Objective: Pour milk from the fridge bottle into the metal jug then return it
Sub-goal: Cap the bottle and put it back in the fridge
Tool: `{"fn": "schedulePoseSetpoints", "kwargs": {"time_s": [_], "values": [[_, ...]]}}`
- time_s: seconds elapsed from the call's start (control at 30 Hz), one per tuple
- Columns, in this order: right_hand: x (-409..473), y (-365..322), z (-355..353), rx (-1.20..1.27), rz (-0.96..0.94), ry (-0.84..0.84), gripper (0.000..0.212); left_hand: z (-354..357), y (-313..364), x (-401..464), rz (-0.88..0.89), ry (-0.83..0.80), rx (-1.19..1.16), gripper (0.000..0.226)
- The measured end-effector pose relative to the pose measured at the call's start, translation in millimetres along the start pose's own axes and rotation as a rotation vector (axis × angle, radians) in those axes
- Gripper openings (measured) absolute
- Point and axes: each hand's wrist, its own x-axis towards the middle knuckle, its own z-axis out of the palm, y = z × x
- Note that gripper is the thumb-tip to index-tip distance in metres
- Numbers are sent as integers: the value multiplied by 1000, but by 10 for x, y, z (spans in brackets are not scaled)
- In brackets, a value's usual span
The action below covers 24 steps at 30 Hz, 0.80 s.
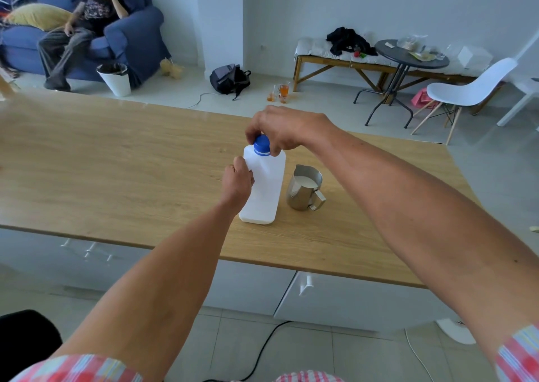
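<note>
A white plastic milk bottle (267, 189) stands upright on the wooden counter (116, 171), near its middle. Its blue cap (261, 145) sits on the neck. My right hand (287, 129) comes from above with its fingers closed around the cap. My left hand (237, 182) grips the bottle's left side at the handle. Just right of the bottle stands the metal jug (304, 189), handle toward me, with white milk visible inside.
White drawers with handles (304, 284) run under the counter's near edge. A black cable (262, 349) lies on the tiled floor below. Beyond the counter are a backpack (229, 79), a white bin (115, 78), a round table (408, 58), a white chair (463, 90) and a person on a blue sofa.
</note>
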Motion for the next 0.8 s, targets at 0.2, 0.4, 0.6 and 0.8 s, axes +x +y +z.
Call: {"fn": "schedulePoseSetpoints", "kwargs": {"time_s": [0.2, 0.4, 0.6, 0.8], "values": [[26, 22, 211, 76, 237, 151, 48, 5, -15, 3, -19, -5, 11, 23], [69, -90, 470, -121, 336, 268, 57, -3, -30, 21, -1, -16, 15, 28], [26, 146, 586, -233, 136, 356, 69, 8, -59, 42, 1, 4, 22, 27], [56, 77, 647, -155, 195, 439, 64, 76, -118, 42, -22, 120, 29, 44]]}}
